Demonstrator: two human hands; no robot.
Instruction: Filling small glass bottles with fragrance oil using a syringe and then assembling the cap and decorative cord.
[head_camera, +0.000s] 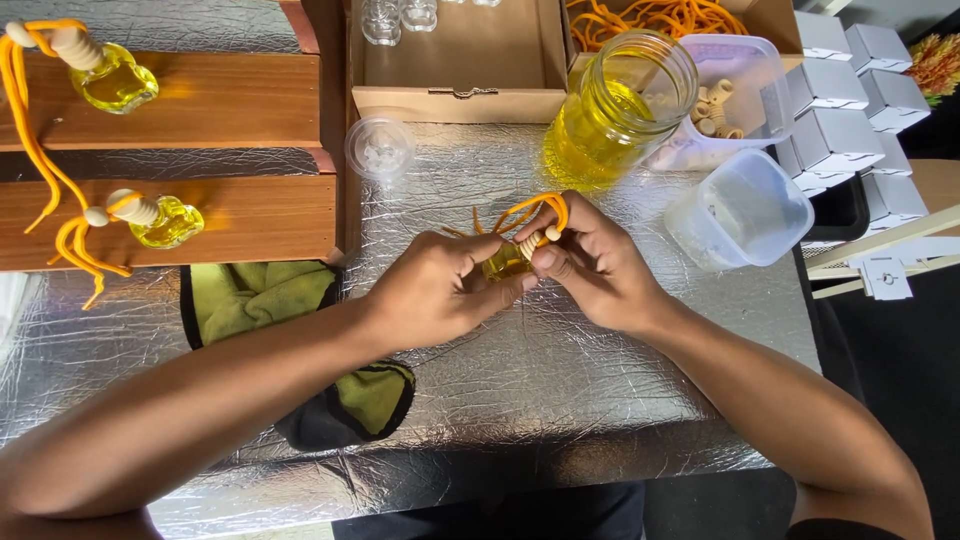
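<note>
Both hands meet over the middle of the foil-covered table (600, 400), working on a small glass bottle (508, 262) of yellow liquid. The left hand (440, 290) is curled around the bottle's body and holds it steady, while the right hand (595, 265) pinches the pale wooden cap (535, 242) between thumb and fingertips, with an orange cord (540, 205) looping up from the cap over its fingers. The step in hand looks like seating or twisting the corded cap onto the filled bottle; finishing it would call for a firm grip on the glass, a straight turn of the cap, and keeping the cord from catching underneath. Just beyond the hands, on the far side, stands an open glass jar (615, 110) partly filled with yellow liquid. To its right a clear plastic tub (740, 85) holds small pale wooden caps, and nearer, right of the hands, a second clear tub (745, 210) lies tilted and seems empty. A round clear lid (380, 148) rests left of the jar. The far cardboard box (460, 65) holds a few clear empty bottles at its far edge. On the left, two finished bottles (115, 80) with cords lie on wooden boards (230, 100), and a green cloth (260, 295) sits near them.
</note>
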